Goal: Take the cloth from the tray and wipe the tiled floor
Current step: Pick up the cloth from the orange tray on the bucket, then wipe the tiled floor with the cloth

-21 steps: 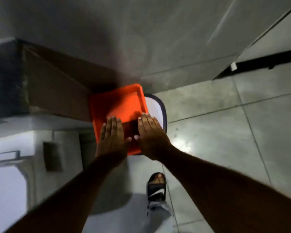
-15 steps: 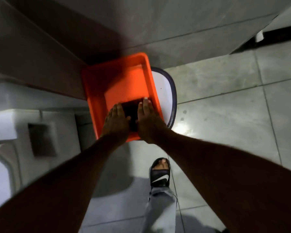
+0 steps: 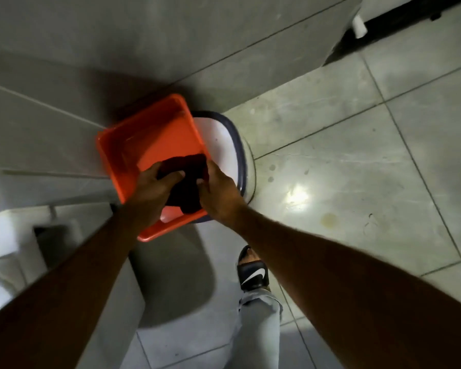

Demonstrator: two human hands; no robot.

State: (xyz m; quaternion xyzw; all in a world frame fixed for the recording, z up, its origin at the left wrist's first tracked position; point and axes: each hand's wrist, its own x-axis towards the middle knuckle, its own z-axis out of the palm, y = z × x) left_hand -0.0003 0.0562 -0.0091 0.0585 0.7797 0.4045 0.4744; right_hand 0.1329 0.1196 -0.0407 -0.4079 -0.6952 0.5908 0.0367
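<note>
Grey tiled floor (image 3: 343,161) lies under us; our left hand (image 3: 151,193) and right hand (image 3: 218,193) both clutch the dark cloth (image 3: 186,179) at the near right corner of the orange tray (image 3: 117,155).

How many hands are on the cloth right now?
2. The left hand grips the dark cloth's left side; the right hand holds its right edge, over the orange tray.
</note>
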